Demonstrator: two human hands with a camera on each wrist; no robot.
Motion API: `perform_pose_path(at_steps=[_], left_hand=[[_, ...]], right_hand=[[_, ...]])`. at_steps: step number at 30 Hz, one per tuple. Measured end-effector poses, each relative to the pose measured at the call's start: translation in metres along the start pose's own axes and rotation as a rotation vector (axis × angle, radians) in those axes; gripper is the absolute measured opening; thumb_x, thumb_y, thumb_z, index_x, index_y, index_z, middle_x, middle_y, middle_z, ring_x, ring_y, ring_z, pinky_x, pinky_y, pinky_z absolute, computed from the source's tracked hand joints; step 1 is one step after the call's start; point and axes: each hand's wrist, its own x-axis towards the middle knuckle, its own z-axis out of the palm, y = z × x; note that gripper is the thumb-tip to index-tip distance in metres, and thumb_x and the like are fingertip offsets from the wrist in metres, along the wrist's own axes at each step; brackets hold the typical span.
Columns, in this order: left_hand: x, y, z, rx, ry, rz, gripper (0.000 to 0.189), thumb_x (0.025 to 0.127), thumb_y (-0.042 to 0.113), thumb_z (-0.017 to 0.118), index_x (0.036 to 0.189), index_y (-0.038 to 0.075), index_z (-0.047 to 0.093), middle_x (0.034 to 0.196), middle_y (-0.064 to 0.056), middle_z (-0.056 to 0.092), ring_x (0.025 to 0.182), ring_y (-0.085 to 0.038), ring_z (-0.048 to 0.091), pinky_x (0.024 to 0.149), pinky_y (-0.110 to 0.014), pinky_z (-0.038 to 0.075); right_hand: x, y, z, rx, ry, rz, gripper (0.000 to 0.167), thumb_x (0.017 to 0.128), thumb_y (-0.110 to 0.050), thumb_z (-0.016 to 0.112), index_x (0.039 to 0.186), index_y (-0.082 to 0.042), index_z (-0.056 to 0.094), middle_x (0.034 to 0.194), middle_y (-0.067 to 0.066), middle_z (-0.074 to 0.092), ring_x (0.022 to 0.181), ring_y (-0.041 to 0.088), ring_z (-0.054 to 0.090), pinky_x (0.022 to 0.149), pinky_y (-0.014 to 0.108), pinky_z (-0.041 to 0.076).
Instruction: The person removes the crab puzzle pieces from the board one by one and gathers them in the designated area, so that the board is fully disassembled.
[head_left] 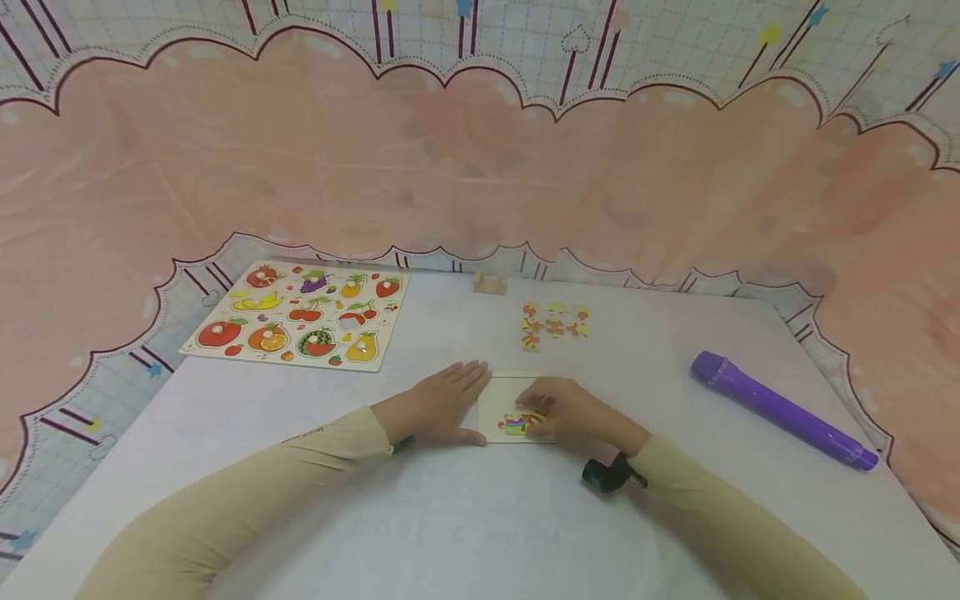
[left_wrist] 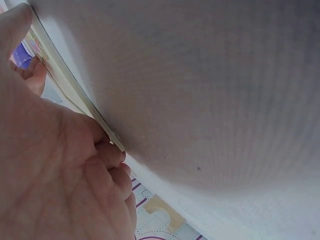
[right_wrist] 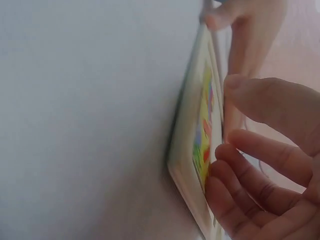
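A small cream puzzle board (head_left: 498,390) lies on the white table between my hands. Interlocked colourful jigsaw pieces (head_left: 515,424) sit toward its near edge, partly covered by my right hand. My left hand (head_left: 448,402) rests at the board's left side, fingers extended and thumb toward the near corner; the left wrist view has its fingertips at the board edge (left_wrist: 75,85). Over the board, my right hand (head_left: 573,414) touches the pieces with its fingertips. The right wrist view shows those fingers (right_wrist: 235,200) loosely bent against the pieces (right_wrist: 204,135), the thumb held apart.
Several loose jigsaw pieces (head_left: 555,327) lie beyond the board. A fruit peg puzzle (head_left: 341,337) is at the back left, and a small tan block (head_left: 490,283) stands near the table's far edge. A purple microphone-shaped tube (head_left: 783,408) lies on the right.
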Motion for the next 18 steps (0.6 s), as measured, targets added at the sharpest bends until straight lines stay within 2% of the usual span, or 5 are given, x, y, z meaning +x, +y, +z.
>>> perform_pose_path(at_steps=[9,18], left_hand=[[-0.0014,0.0004,-0.0002,-0.007,0.001,-0.003,0.1,0.082,0.071,0.048,0.152,0.009,0.013,0.16,-0.006,0.011,0.148,-0.019,0.009,0.122,-0.035,0.01],[-0.0013,-0.0002,0.0003,0.002,0.014,0.007,0.099,0.083,0.071,0.047,0.151,0.008,0.014,0.159,-0.007,0.011,0.148,-0.02,0.01,0.122,-0.035,0.011]], right_hand=[[0.003,-0.0076,0.0051,-0.052,-0.035,-0.035,0.033,0.078,-0.017,0.076,0.109,-0.007,0.068,0.106,0.003,0.067,0.093,0.012,0.056,0.086,0.028,0.051],[0.0082,-0.009,0.0073,-0.044,-0.073,-0.033,0.029,0.078,-0.012,0.074,0.107,-0.008,0.069,0.098,0.0,0.065,0.082,0.009,0.049,0.072,0.019,0.046]])
